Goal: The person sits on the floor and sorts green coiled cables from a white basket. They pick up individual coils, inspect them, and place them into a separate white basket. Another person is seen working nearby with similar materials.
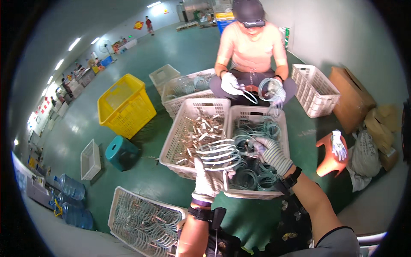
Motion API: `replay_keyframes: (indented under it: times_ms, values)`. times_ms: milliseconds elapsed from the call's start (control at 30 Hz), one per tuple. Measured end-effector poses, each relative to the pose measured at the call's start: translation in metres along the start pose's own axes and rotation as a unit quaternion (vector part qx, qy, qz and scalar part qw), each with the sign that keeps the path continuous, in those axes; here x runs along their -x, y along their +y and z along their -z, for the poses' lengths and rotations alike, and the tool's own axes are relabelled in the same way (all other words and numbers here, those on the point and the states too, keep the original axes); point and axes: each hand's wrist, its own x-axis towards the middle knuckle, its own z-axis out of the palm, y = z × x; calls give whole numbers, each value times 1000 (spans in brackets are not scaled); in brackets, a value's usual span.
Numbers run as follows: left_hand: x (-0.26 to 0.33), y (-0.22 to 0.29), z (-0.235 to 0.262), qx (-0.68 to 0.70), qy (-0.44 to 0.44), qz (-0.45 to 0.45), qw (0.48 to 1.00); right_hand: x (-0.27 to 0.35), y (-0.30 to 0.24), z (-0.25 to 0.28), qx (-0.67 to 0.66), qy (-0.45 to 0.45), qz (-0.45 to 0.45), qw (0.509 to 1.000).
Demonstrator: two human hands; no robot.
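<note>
My left hand (pixel 206 185), in a striped glove with a strap at the wrist, is closed on a coil of pale tubing or cable (pixel 218 155). The coil's loops stand above the crate of metal pieces. My right hand (pixel 276 156), also gloved, is over the crate of coils with its fingertips drawn together; what they pinch is too small to make out. Many grey-green coils (pixel 246 177) fill the right white crate (pixel 257 195). Loose coppery and silvery metal pieces (pixel 204 128) lie in the left white crate (pixel 173 139), which touches it.
A co-worker (pixel 254 47) sits opposite, gloved hands on a similar coil (pixel 266 89). A crate of coils (pixel 145 222) stands at lower left. Around are a yellow crate (pixel 128 107), a teal stool (pixel 121 153), an orange stool (pixel 329 156) bearing a glove, and a cardboard box (pixel 351 98).
</note>
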Motion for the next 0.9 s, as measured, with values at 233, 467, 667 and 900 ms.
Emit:
replay_keyframes:
  times_ms: [233, 467, 667, 900]
  values:
    - [0, -30, -10, -7, 51, 44, 998, 37, -14, 32, 162, -101, 227, 955]
    - [3, -51, -6, -28, 1, 75, 997, 40, -5, 54, 105, -9, 66, 992]
    - [-6, -67, 10, -68, -51, 164, 983, 51, -23, 59, 122, 1, 242, 963]
    - [-7, -88, 10, -131, -36, 152, 979, 59, -37, 70, -21, 113, 115, 987]
